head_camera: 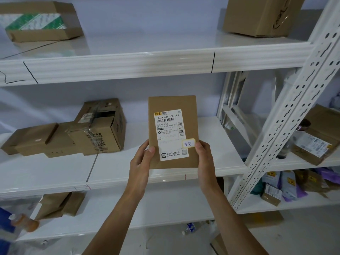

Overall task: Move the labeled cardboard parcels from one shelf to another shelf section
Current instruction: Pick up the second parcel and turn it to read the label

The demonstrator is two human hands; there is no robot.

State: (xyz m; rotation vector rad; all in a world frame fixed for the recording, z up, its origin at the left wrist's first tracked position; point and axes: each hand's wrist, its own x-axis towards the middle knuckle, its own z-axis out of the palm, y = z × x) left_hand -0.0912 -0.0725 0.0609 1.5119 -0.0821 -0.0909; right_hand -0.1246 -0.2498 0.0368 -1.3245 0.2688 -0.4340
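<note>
I hold a flat brown cardboard parcel (171, 105) upright in front of the middle shelf (55, 173), its white shipping label and a small yellow-edged handwritten sticker facing me. My left hand (141, 159) grips its lower left edge, thumb on the front. My right hand (203, 155) grips its lower right edge. On the left part of the middle shelf lie three taped cardboard boxes (95, 131), close together.
The upper shelf (128, 63) carries a box with green-striped tape (38, 23) at left and a plain box (261, 15) at right. A perforated white upright (287, 111) separates the neighbouring rack, which holds a labeled parcel (316, 142) and several bagged packets (287, 184). Paper packages (60, 203) lie on the lower shelf.
</note>
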